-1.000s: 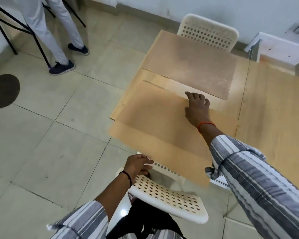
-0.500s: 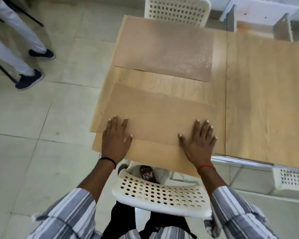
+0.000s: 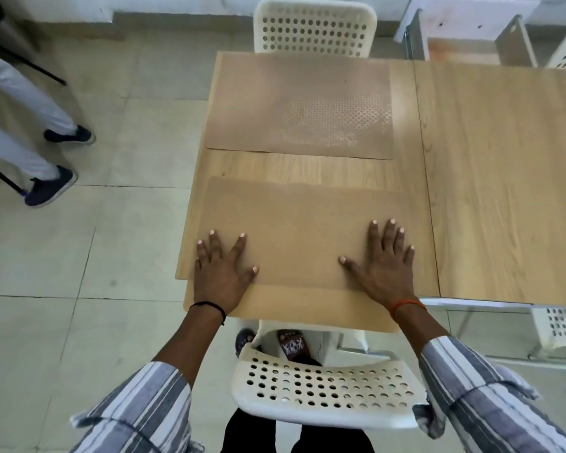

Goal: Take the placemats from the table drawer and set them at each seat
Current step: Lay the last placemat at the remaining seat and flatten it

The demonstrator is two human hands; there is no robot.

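Brown placemat (image 3: 294, 230) unmoved, left hand (image 3: 221, 273) and right hand (image 3: 384, 263) still flat, fingers spread

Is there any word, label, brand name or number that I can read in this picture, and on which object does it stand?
No readable text anywhere.
Far placemat: only a pale lattice pattern, no letters.
Near placemat, under the left hand and right hand: plain.
Dark red item with white marks under the table: too small and blurred to read.
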